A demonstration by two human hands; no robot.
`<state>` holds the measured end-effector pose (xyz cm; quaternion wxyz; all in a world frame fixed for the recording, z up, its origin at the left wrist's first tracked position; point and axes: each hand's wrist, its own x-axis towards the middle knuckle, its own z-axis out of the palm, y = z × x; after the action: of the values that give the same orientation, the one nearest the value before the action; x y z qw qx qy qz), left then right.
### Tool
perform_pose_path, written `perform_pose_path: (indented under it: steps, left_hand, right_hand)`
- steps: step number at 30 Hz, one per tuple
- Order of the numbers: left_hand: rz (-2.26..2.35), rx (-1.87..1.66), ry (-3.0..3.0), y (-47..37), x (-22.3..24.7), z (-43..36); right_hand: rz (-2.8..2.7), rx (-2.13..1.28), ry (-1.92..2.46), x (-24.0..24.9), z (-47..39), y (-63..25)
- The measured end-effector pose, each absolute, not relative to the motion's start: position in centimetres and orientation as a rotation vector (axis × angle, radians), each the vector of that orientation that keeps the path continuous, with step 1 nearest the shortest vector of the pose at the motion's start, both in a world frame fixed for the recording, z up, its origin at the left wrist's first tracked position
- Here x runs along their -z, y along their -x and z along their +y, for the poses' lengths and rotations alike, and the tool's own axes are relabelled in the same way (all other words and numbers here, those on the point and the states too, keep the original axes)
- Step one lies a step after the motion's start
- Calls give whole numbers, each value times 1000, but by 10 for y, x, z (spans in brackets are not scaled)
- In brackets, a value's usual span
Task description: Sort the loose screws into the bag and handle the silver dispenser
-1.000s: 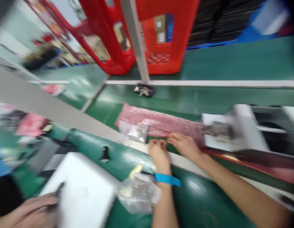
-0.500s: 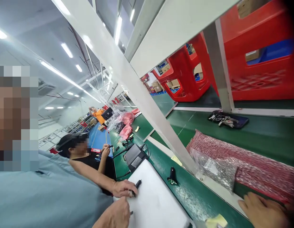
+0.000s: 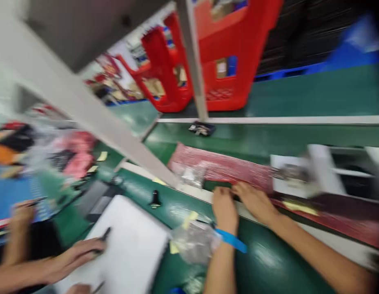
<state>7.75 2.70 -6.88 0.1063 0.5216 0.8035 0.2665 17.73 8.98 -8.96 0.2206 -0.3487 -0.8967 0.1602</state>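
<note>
My left hand (image 3: 224,206), with a blue band (image 3: 231,240) at the wrist, reaches to the white rail at the front of the shelf. Its fingers are bent over a dark spot beside pink bubble wrap (image 3: 220,161). Right next to it, my right hand (image 3: 252,200) comes in from the right, its fingers curled at the same spot. Blur and the fingers hide what they grip. A clear bag (image 3: 193,175) lies on the wrap, left of my hands. Nearer me is a clear plastic bag (image 3: 194,241) with yellow paper pieces.
A black car-charger-shaped part (image 3: 154,199) stands on the green bench. At left, a co-worker's hand (image 3: 82,255) holds a dark part over a white foam sheet (image 3: 128,241). A slanted white post (image 3: 94,114), red baskets (image 3: 223,90), a phone (image 3: 202,128) and a white box (image 3: 327,171) are around.
The view has swung right and down. Both my hands now show close together at the shelf edge; before, only one showed, at the lower right. The white box has come into view.
</note>
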Motion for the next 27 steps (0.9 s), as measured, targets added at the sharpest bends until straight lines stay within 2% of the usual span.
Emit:
perform_pose_path:
  steps: [4, 8, 11, 16, 23, 27]
  left_hand:
    - [2170, -789, -1495, -145, 99, 7]
    - [1960, -653, -1624, -145, 113, -34]
    - [1839, -718, -1643, -137, 120, -36]
    - [2250, -1004, -1582, -123, 129, 24]
    - [2450, -948, -1479, -108, 134, 87]
    - [2458, -829, -1514, -103, 131, 92]
  right_hand:
    - [-2633, -464, 1184, 96, 56, -257]
    - [-2715, -511, 1124, 116, -3, -296]
    - [-2702, -553, 1058, 123, -28, -321]
    - [-2481, -844, 1081, 112, -14, -343]
    - [-2048, -390, 1491, 129, 53, -365]
    - [-1898, -334, 1507, 116, 52, -391]
